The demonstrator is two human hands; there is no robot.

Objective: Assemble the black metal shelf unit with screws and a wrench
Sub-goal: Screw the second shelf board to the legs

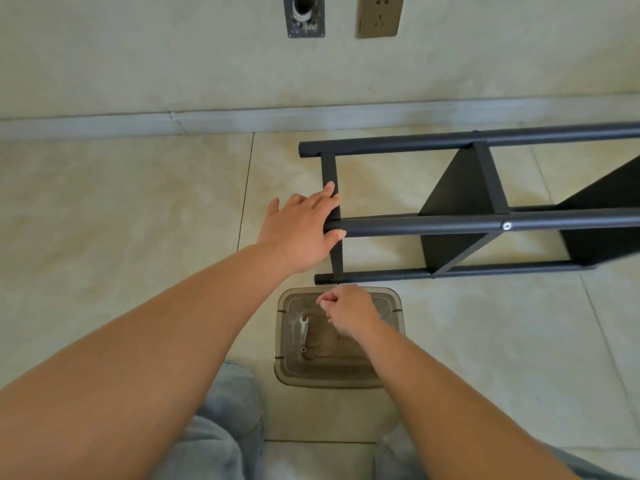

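**Shelf frame on its side, one hand on a post, the other bunched over the parts tub**

Much of the black shelf unit (485, 216) is cut off at the right edge, so only its left end can be seen; it lies on its side on the tiled floor (138, 220), with its posts running left to right and two dark shelf panels standing between them; a silver screw head (507, 226) shows on the middle post.

The left hand (304, 230) is at the left end of that middle post; the thumb curls under the post and the fingers lie over the upright crossbar, so it is grasping the frame there.

The right hand (346, 311) hangs over the far rim of a smoky clear plastic tub (391, 341), just near of the lowest post; its fingers are bunched together at the tips, perhaps pinching something small, but whatever is in them is too small and blurred to make out.

Inside the tub a silver wrench (304, 332) lies on the bottom, left of the right hand and apart from it; the right wrist hides part of the tub's floor.

On the far wall sit a brass-coloured socket (380, 15) and a grey plate with a pipe opening (304, 15), both cropped by the top edge; grey trouser knees (225, 427) show at the near edge.
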